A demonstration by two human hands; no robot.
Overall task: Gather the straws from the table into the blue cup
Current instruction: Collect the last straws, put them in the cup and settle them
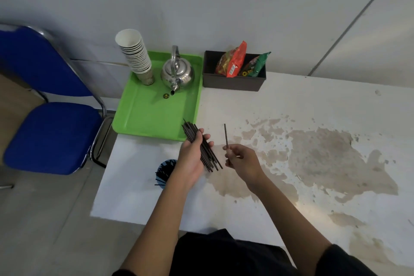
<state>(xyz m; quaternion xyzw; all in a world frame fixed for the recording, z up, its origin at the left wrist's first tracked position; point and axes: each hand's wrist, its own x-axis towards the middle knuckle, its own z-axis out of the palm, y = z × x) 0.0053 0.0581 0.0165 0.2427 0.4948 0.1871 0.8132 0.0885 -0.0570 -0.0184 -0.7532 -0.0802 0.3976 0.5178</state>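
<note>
Head view of a white tabletop with brown stains across its right half. The left hand is closed around a bundle of dark straws, which slants from upper left to lower right above the tabletop, its upper ends reaching over the near edge of a green tray. The right hand, just beside the left and apart from it, pinches a single dark straw between its fingertips; this straw stands nearly upright above the hand. The blue cup sits near the left edge of the tabletop, partly hidden behind the left forearm; dark straws are visible inside it, with some ends jutting over its rim toward the left. The green tray occupies the far left corner of the tabletop and carries a stack of paper cups, leaning left, and a steel kettle with its spout pointing toward the viewer. Just to the right of the tray, against the far edge, a dark bin holds snack packets in red and green. A blue chair stands on the floor beyond the left edge of the tabletop.
</note>
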